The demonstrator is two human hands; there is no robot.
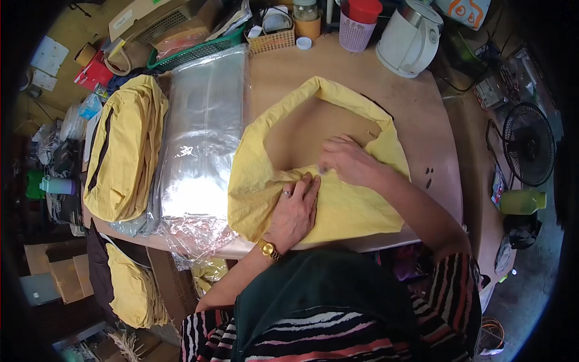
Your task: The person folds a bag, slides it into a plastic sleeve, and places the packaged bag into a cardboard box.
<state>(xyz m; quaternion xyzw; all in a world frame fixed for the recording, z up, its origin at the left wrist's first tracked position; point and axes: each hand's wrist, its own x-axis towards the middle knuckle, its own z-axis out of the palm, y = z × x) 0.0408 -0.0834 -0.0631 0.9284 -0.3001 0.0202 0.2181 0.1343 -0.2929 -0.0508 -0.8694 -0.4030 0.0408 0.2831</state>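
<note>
A yellow fabric bag point(362, 211) lies flat on the table in front of me, its wide strap forming a loop at the far side. My left hand point(294, 211) rests on the bag's front, fingers stretched out toward the opening's edge. Just to its right, my right hand point(348, 161) is closed in a pinch at that same edge. Something small and whitish shows at its fingertips, too small to name. A gold watch point(269, 249) is on my left wrist.
A stack of clear plastic sleeves point(202, 127) lies left of the bag, beside a pile of folded yellow bags point(126, 151). Along the back stand a green basket point(199, 53), a purple cup point(356, 33) and a white kettle point(410, 39). A black fan point(529, 143) is at right.
</note>
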